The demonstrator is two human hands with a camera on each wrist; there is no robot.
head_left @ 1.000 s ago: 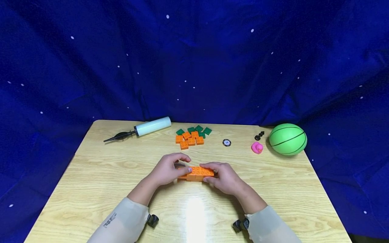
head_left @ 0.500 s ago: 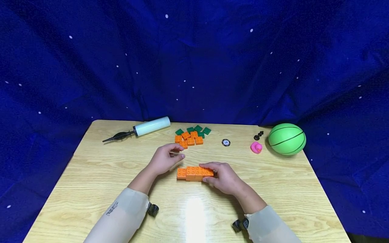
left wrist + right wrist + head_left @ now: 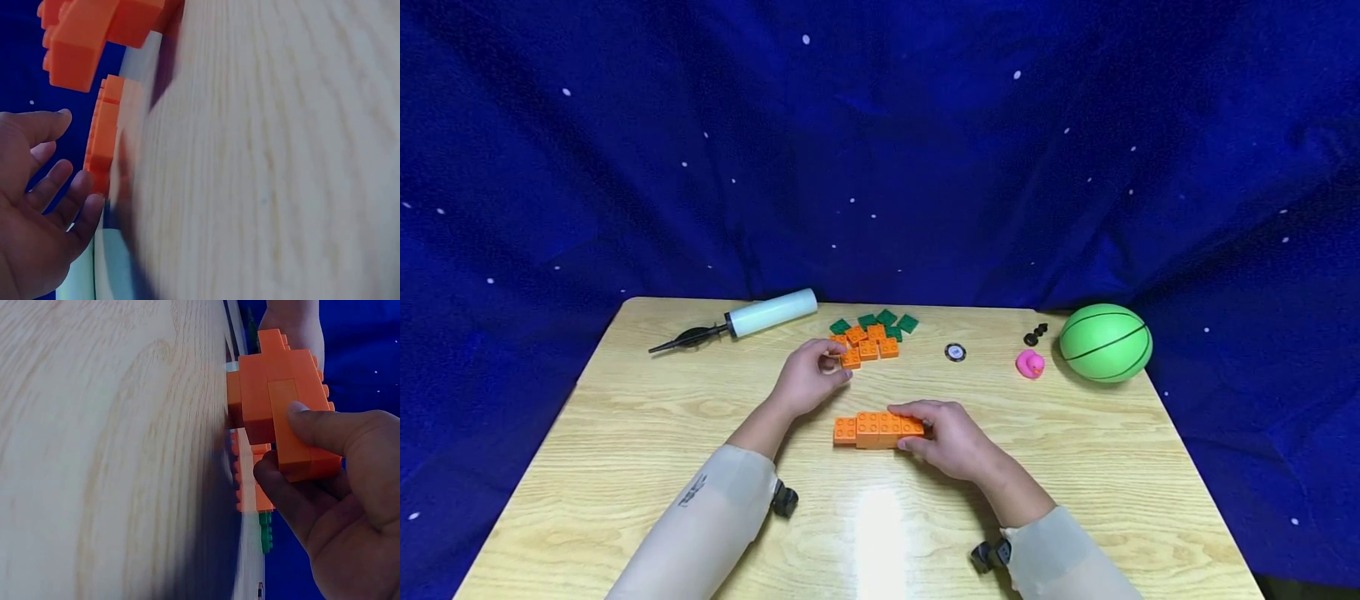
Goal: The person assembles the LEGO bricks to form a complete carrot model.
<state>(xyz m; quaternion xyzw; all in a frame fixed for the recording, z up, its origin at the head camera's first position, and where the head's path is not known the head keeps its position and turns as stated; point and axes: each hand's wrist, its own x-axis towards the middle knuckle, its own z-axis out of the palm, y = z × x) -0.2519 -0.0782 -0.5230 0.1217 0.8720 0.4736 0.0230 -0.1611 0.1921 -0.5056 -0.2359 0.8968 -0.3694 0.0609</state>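
R hand (image 3: pixel 951 437) pinches orange block (image 3: pixel 880 429); L hand (image 3: pixel 807 379), fingers loosely parted, at loose bricks (image 3: pixel 868 350).

Block is mid-table (image 3: pixel 662 433), R thumb & fingers on its rt end, bricks beyond it. Green pcs (image 3: pixel 886 317) lie just behind bricks; chip (image 3: pixel 956 352), pink duck (image 3: pixel 1030 364) & green ball (image 3: pixel 1106 343) off to rt.

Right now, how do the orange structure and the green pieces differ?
The orange structure is one joined build, gripped by the right hand; the green pieces lie separate, untouched. The orange structure is nearer the front; the green pieces lie farther back. Both show studs.
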